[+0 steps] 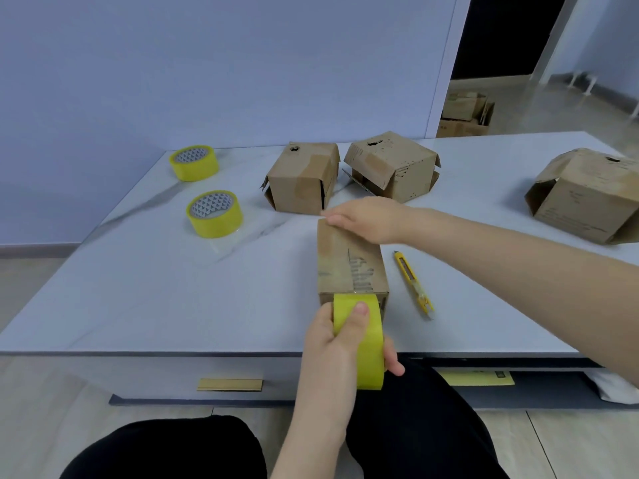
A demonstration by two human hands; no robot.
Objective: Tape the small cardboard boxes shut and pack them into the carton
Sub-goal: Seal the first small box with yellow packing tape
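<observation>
A white, marble-veined tabletop holds three rolls of glossy yellow packing tape, four small brown cardboard boxes and one knife. At the far left, two rolls lie flat, the rear tape roll behind the front tape roll, each with a patterned core. Further right stands a worn, dented box with patches of brown tape and loose side flaps. In front of it, the left hand grips the third tape roll upright on its edge, with the thumb on the outer face and the fingers curled round the far side. The roll touches the near end of the nearest box, an oblong with a torn, scuffed top. The right hand lies flat on that box's far end, fingers straight and together. Behind is a crumpled box with a hole in its top. A slim yellow utility knife lies just right of the nearest box. Stacked cartons sit on the floor beyond. At the far right rests an open-flapped box.
</observation>
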